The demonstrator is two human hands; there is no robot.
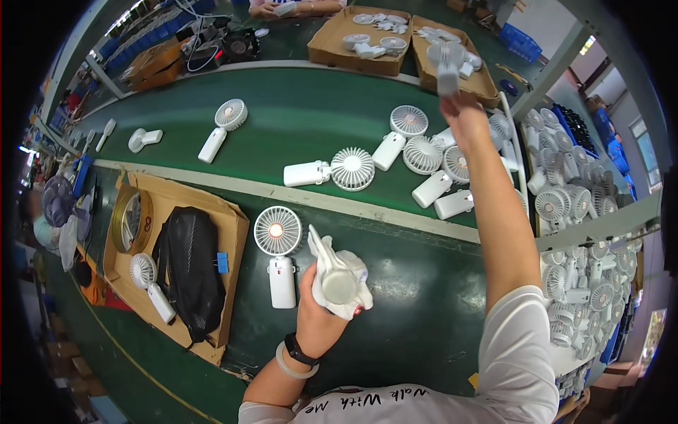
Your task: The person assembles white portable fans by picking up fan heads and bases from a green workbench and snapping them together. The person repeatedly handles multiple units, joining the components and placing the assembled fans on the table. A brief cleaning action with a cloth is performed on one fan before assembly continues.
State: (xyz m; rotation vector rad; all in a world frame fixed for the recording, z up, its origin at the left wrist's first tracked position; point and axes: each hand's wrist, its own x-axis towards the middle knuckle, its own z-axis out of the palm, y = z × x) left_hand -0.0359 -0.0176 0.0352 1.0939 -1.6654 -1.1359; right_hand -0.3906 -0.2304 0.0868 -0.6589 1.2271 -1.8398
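My left hand (316, 319) is wrapped round a crumpled white cloth (357, 302), which surrounds something with a round, pale end (339, 286). A red spot shows at the cloth's lower edge. Just left of that hand, a white handheld fan (282, 284) lies on the dark green bench (424, 304). Far across the belt, my right hand (465, 116) grips another white handheld fan (448, 71), smeared by motion. That fan is over the near edge of a cardboard tray (484, 86) holding more fans; whether it touches the tray I cannot tell.
Several white fans (352, 169) lie on the green conveyor belt (282, 127), bunched at its right end. A cardboard box (236, 244) at left holds a black pouch (187, 272), a tape roll and a fan. Fans are heaped (565, 205) at right. Another person's hands (286, 8) show beyond the belt.
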